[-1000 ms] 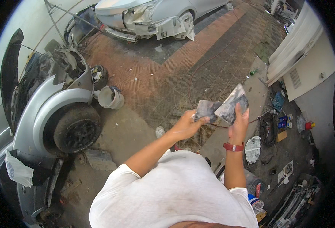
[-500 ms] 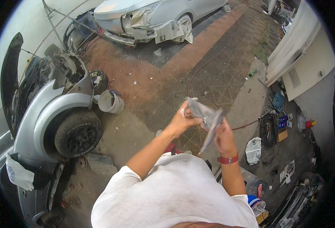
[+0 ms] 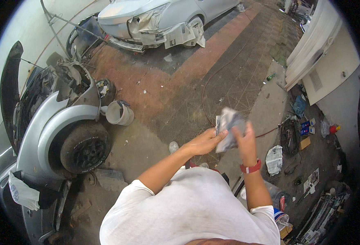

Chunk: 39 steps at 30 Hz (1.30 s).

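In front of my chest, a grey and whitish folded sheet (image 3: 230, 127), perhaps newspaper, is held up between my hands. Motion smears it, so its material is hard to make out. My left hand (image 3: 208, 141) grips its lower left side, with the thumb on top. My right hand (image 3: 245, 136), blurred and with a red watch on the wrist, is closed at the right edge of the sheet.
Left stands a silver car (image 3: 65, 118) with its front opened up, beside a white bucket (image 3: 120, 113). A pale car (image 3: 155, 20) masked with paper is at the back. A hose (image 3: 204, 87) crosses the floor. Parts and a crumpled white sheet (image 3: 274, 160) lie right.
The sheet, spread wider before, is now folded smaller and more upright. Both hands have shifted a little to the right, the left one also lower.
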{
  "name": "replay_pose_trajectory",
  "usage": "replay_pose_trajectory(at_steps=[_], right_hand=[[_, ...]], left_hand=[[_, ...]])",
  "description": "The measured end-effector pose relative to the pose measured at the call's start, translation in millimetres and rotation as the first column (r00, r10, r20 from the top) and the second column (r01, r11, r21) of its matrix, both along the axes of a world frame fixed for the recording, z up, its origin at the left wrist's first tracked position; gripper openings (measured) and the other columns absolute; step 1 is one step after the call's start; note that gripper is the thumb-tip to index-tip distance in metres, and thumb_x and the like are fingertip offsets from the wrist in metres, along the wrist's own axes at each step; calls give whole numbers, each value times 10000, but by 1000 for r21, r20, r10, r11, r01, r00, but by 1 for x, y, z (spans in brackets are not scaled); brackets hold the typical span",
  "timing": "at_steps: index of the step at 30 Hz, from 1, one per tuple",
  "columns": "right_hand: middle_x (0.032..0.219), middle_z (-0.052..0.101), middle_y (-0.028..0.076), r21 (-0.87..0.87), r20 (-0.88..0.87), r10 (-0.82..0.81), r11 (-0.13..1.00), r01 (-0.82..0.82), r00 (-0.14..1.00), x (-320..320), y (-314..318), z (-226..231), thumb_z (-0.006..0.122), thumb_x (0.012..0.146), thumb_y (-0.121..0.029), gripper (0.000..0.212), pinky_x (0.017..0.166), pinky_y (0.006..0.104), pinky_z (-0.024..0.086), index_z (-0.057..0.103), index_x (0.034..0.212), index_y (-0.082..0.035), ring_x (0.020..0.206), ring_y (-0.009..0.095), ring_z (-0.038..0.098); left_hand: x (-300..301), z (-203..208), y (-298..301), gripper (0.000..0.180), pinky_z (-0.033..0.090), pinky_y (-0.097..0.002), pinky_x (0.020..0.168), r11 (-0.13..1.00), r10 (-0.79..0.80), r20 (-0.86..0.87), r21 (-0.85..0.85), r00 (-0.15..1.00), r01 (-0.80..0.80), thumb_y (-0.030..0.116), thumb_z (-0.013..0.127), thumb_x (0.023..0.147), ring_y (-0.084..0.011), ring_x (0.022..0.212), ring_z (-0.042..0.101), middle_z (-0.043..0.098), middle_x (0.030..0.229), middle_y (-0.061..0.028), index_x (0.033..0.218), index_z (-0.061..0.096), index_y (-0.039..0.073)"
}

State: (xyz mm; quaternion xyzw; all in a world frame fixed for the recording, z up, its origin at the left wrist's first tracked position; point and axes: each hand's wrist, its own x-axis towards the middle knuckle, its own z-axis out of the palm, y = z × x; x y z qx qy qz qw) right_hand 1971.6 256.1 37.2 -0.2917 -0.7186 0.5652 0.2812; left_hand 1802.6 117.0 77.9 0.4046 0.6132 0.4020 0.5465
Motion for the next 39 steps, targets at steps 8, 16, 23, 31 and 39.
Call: replay_pose_trajectory(at_steps=[8,16,23,31,39], right_hand=[[1266,665,76,-312,-151,67,944,-112,986,-7,-13,-2,743,1009,-279,512,1027,331,496,543,1386,4,1119,161,632],[1151,709,78,-855,-339,-303,495,-157,891,0,-23,-42,644,1058,-369,394,839,429,593,601,1328,-85,985,221,714],[1112,723,49,-651,-452,-354,758,-32,819,-12,15,14,695,1033,-311,346,842,330,584,622,1237,-41,950,172,713],[1218,686,223,196,-127,-250,942,271,960,-21,5,-42,734,981,-368,520,991,441,529,586,1286,27,1135,314,673],[1158,704,206,232,-156,-244,933,275,957,0,12,-40,770,945,-317,471,934,443,543,614,1227,27,1067,279,700]], left_hand=[[0,-49,-5,635,439,-413,1137,922,182,558,189,810,-337,380,587,1082,-213,1281,581,621,1408,-113,1588,362,69],[-15,-51,-7,617,480,-363,1067,835,404,212,312,890,-454,196,769,978,-169,1205,615,662,1341,-56,1521,508,64],[-3,-33,-8,473,469,-348,1051,864,436,-70,310,897,-396,223,722,1016,-164,1161,623,698,1278,-72,1415,593,4],[-13,-25,-8,437,479,-357,1022,976,192,-214,145,958,-163,225,702,1027,-188,1134,631,689,1269,-123,1338,614,-68],[1,-15,13,479,456,-360,1058,998,57,-271,49,961,-46,226,687,1036,-194,1183,610,673,1307,-125,1396,572,-67]])
